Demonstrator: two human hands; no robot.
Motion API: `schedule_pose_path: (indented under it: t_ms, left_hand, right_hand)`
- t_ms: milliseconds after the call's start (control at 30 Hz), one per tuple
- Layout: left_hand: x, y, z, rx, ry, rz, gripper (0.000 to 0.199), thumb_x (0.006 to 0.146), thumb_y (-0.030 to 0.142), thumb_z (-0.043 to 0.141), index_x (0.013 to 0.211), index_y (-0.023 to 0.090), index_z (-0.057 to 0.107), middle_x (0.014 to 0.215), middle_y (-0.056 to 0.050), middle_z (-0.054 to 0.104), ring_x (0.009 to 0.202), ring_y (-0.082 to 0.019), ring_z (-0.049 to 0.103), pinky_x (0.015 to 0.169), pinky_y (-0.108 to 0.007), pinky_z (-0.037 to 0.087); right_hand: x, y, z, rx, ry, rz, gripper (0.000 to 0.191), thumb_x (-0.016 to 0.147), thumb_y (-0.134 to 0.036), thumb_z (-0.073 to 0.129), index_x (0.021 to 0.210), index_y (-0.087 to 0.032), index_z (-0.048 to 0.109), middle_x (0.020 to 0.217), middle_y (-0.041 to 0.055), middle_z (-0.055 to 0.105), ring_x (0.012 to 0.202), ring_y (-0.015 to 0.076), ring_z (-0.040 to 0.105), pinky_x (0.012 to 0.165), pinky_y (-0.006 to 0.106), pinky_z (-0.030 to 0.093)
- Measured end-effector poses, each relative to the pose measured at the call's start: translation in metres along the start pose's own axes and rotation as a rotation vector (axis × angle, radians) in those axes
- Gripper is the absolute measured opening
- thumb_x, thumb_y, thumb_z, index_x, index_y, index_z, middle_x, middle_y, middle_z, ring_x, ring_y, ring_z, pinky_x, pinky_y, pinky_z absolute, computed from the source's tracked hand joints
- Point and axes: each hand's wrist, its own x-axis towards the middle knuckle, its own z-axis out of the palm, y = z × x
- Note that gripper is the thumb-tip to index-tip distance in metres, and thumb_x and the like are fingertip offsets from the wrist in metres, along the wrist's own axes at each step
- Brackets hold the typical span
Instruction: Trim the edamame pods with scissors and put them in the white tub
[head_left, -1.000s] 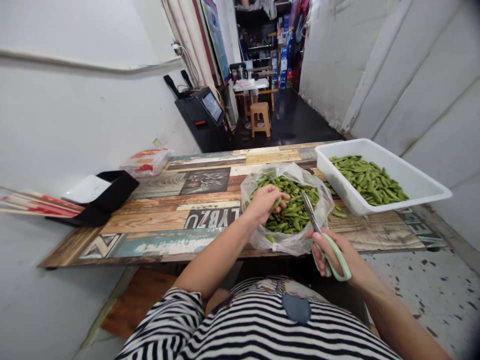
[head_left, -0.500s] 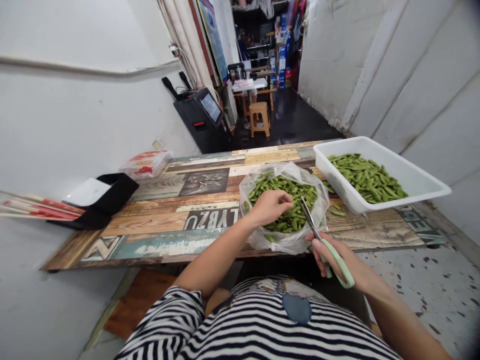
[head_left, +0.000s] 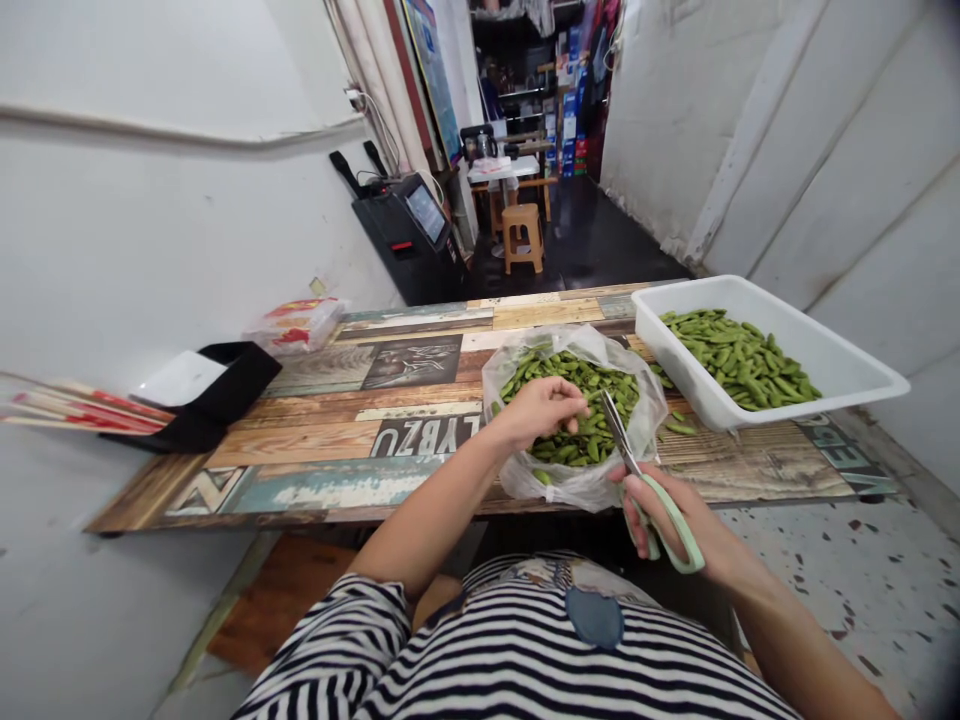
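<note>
- Head view: the fingers of the left hand [head_left: 541, 412] are curled above pods [head_left: 592, 445] in a bag [head_left: 581, 492]; whether one is pinched cannot be told.
- Scissors [head_left: 618, 427] are gripped by the right hand's [head_left: 675, 500] fingers.
- Beyond these, more pods are held in a tray [head_left: 684, 378].

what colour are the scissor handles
The scissor handles are pale green, seen best in the head view.

Green-handled scissors [head_left: 624, 441] point toward bagged green pods [head_left: 588, 446].

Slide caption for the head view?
Right hand holds green-handled scissors; left hand over green pods in a plastic bag.
</note>
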Motion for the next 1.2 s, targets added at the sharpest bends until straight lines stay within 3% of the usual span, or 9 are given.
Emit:
schedule_pose_path:
  t_ms: [100, 233, 400, 633, 767, 933, 1000, 1100, 1200]
  left_hand:
    - [0.0, 0.0, 0.002, -0.238, 0.0, -0.022, 0.012, 0.078, 0.019, 0.06, 0.082, 0.013, 0.051, 0.071, -0.005, 0.068, 0.042, -0.004, 0.05, 0.036, -0.017, 0.016]
    - [-0.003, -0.003, 0.007, -0.285, 0.043, 0.006, 0.015, 0.079, 0.019, 0.062, 0.08, 0.013, 0.048, 0.061, -0.003, 0.067, 0.03, 0.001, 0.03, 0.034, -0.016, 0.014]
    - [-0.005, -0.007, 0.015, -0.344, 0.067, 0.039, 0.016, 0.076, 0.019, 0.065, 0.08, 0.013, 0.051, 0.06, -0.004, 0.067, 0.03, 0.0, 0.031, 0.034, -0.016, 0.016]
    - [-0.006, -0.015, 0.031, -0.328, 0.194, 0.056, 0.022, 0.069, 0.018, 0.071, 0.073, 0.014, 0.05, 0.059, -0.003, 0.068, 0.03, -0.001, 0.032, 0.033, -0.016, 0.018]
    - [-0.008, -0.016, 0.032, -0.302, 0.225, 0.052, 0.025, 0.067, 0.023, 0.073, 0.072, 0.014, 0.05, 0.058, -0.002, 0.067, 0.03, 0.0, 0.03, 0.034, -0.017, 0.018]
    - [0.007, -0.007, 0.01, -0.327, 0.198, 0.01, 0.014, 0.073, 0.019, 0.061, 0.075, 0.016, 0.048, 0.075, -0.003, 0.068, 0.049, -0.006, 0.054, 0.036, -0.016, 0.015]
    - [0.019, -0.002, 0.002, -0.204, 0.227, -0.003, 0.006, 0.075, 0.019, 0.055, 0.077, 0.017, 0.05, 0.073, -0.001, 0.065, 0.056, -0.008, 0.058, 0.039, -0.016, 0.017]
    - [0.039, 0.004, -0.002, 0.282, 0.279, 0.148, 0.01, 0.072, 0.025, 0.062, 0.077, 0.017, 0.062, 0.069, -0.001, 0.063, 0.063, -0.011, 0.057, 0.049, -0.018, 0.032]
    - [0.056, 0.007, 0.005, 0.738, 0.183, 0.243, 0.015, 0.06, 0.028, 0.076, 0.07, 0.018, 0.07, 0.07, -0.003, 0.065, 0.071, -0.016, 0.057, 0.063, -0.023, 0.04]
  right_hand:
    - [-0.002, -0.006, 0.002, 0.039, -0.058, -0.022, 0.044, 0.091, -0.06, 0.038, 0.104, -0.018, 0.049, 0.066, -0.0034, 0.053, 0.051, 0.0129, 0.055, 0.053, 0.027, 0.048]
    - [-0.002, -0.01, 0.006, 0.025, -0.035, -0.001, 0.044, 0.091, -0.061, 0.037, 0.095, -0.019, 0.048, 0.064, -0.0044, 0.05, 0.051, 0.0124, 0.052, 0.053, 0.028, 0.046]
    - [-0.003, -0.014, 0.007, -0.011, -0.005, 0.02, 0.044, 0.09, -0.063, 0.037, 0.085, -0.02, 0.047, 0.062, -0.0046, 0.051, 0.05, 0.0117, 0.053, 0.053, 0.027, 0.045]
    - [-0.003, -0.016, 0.01, 0.045, 0.008, 0.048, 0.045, 0.087, -0.065, 0.04, 0.078, -0.021, 0.045, 0.056, -0.0057, 0.049, 0.045, 0.0109, 0.052, 0.046, 0.025, 0.047]
    - [0.003, -0.01, 0.01, 0.067, 0.072, 0.16, 0.046, 0.08, -0.067, 0.05, 0.076, -0.021, 0.045, 0.049, -0.0087, 0.044, 0.033, 0.0083, 0.042, 0.031, 0.021, 0.039]
    - [0.004, -0.006, 0.005, 0.188, 0.137, 0.114, 0.043, 0.078, -0.064, 0.056, 0.082, -0.021, 0.048, 0.052, -0.0079, 0.046, 0.035, 0.0081, 0.043, 0.032, 0.02, 0.041]
    - [0.001, -0.008, 0.002, 0.233, 0.139, 0.106, 0.042, 0.079, -0.063, 0.056, 0.085, -0.021, 0.049, 0.054, -0.0067, 0.048, 0.038, 0.009, 0.045, 0.035, 0.022, 0.043]
    - [-0.003, -0.01, 0.0, 0.257, 0.143, 0.138, 0.043, 0.077, -0.063, 0.057, 0.086, -0.022, 0.05, 0.054, -0.0062, 0.048, 0.038, 0.0095, 0.044, 0.035, 0.022, 0.042]
    - [-0.004, -0.008, 0.0, 0.241, 0.156, 0.149, 0.043, 0.076, -0.064, 0.057, 0.082, -0.022, 0.049, 0.053, -0.0063, 0.047, 0.037, 0.0093, 0.043, 0.034, 0.022, 0.04]
